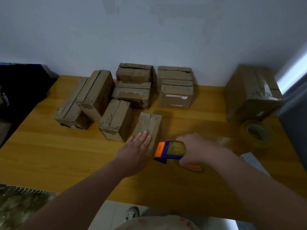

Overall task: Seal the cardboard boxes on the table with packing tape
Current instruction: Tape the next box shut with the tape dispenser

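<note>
- My left hand (137, 146) lies flat on the near end of a small cardboard box (149, 123), with the fingers straight and together, pressing on its top
- This box stands on the wooden table (49, 155), near the middle and in front of me, a little apart from the others
- My right hand (194, 148) is closed around a blue and orange tape dispenser (166, 151); the fingers are curled on its handle
- The front of the dispenser is just beside the near right corner of the box; I cannot tell if it touches
- More small boxes (132, 95) stand behind in a group, toward the wall (149, 30), some one upon another
- One large box (249, 92) stands at the far right of the table
- A spare roll of tape (256, 132) lies flat just in front of the large box, well apart from my hands
</note>
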